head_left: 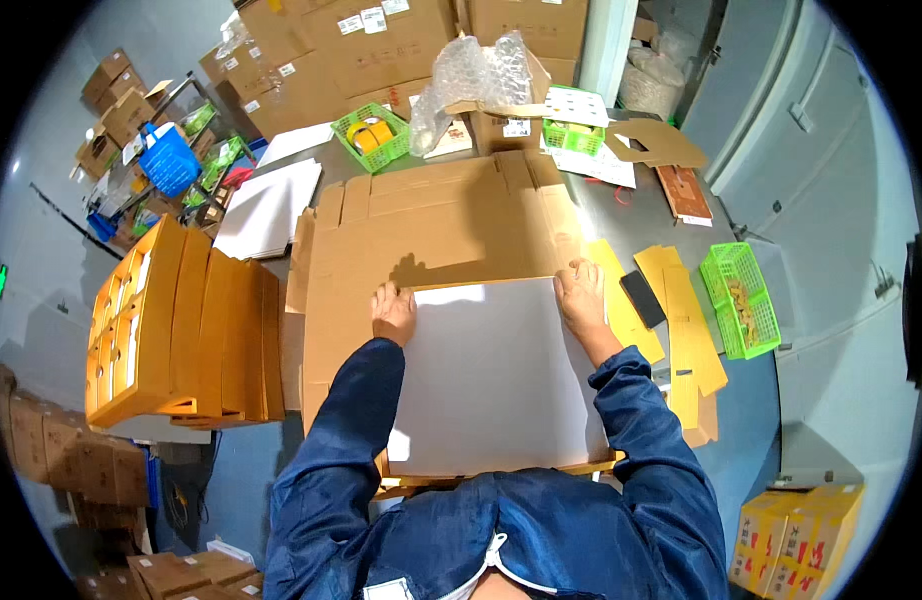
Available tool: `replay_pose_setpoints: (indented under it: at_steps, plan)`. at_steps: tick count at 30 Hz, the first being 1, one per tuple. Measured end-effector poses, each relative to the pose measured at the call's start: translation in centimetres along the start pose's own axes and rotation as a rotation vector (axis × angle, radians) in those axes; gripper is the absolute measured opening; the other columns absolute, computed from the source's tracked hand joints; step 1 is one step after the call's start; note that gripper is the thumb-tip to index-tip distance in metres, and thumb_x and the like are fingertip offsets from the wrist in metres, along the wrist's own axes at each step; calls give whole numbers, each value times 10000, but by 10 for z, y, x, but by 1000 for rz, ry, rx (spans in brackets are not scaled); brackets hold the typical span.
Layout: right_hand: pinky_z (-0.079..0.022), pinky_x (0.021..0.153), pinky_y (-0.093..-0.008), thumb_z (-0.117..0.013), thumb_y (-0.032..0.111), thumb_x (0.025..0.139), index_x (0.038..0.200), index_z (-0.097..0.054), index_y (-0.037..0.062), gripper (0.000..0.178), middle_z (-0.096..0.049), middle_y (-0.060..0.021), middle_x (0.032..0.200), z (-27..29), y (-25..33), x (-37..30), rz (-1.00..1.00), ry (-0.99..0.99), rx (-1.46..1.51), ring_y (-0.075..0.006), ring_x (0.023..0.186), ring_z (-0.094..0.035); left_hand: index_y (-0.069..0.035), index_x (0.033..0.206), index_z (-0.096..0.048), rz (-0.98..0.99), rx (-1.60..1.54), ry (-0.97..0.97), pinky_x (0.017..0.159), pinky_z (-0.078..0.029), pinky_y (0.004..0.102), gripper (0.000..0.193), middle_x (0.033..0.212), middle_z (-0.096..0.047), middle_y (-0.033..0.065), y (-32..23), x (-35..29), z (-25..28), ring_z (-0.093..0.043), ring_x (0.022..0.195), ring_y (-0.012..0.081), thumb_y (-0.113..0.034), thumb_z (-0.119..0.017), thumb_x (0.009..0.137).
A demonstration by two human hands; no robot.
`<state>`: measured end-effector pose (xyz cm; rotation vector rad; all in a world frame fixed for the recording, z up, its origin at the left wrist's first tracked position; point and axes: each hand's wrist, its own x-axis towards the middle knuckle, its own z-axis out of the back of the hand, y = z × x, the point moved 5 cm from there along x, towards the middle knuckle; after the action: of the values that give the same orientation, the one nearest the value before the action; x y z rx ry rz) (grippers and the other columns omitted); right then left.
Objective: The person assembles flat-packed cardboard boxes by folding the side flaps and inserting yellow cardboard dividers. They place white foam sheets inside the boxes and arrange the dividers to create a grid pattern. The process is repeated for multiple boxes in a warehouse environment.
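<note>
A large white sheet [496, 380] lies in front of me, with orange-yellow edging showing along its far and near sides, like a shallow tray or box. At its far left corner, my left hand [394, 313] is closed over the edge. My right hand [581, 297] grips the far right corner, fingers bent over the rim. Under the far part spreads a flattened brown cardboard sheet [421, 215]. The near edge of the white-faced piece reaches close to my body. What lies beneath it is hidden.
On the left stand stacked orange compartment boxes [171, 330]. White sheets [269, 208] lie beyond them. To the right are yellow cardboard strips [681, 330], a black phone-like slab [643, 299] and a green basket [741, 300]. Bubble wrap [471, 80] and a tape basket [371, 138] stand at the back.
</note>
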<state>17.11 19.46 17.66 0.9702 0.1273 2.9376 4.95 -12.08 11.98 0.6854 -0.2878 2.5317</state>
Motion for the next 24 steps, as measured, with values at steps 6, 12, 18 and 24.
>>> replay_pose_setpoints:
  at_steps: [6,12,18,24]
  plan:
    - [-334,1014,-501,-620,189,803,945,-607,64,189,-551,-137,936,3,2,-9,-21,-48,23,-300,988,-513,-61,851,-595,-102,36,59,726,-399,445,113,884,-538,143,9,0,-3,-513,841,322,-159,-540,838]
    - [-339,1025,-491,-635,123,772,918,-604,57,163,-559,-113,952,21,6,-6,-154,43,75,-276,1007,-537,-40,959,-621,-55,0,-21,825,-392,436,176,987,-568,140,-5,4,40,-515,940,323,-164,-531,873]
    - [-284,1078,-443,-579,170,811,1080,-556,2,318,-517,-168,1174,-13,2,-23,-100,38,141,-299,1227,-425,-42,1130,-538,51,19,183,863,-395,438,293,1059,-527,161,-9,-7,9,-500,996,330,-152,-538,859]
    - [-255,1098,-416,-535,221,855,1276,-443,-55,512,-377,-186,1392,-42,10,-59,-88,196,4,-302,1325,-313,-13,1318,-394,-18,-36,284,1058,-254,463,502,1324,-401,187,-9,-24,-11,-330,1272,347,-223,-514,879]
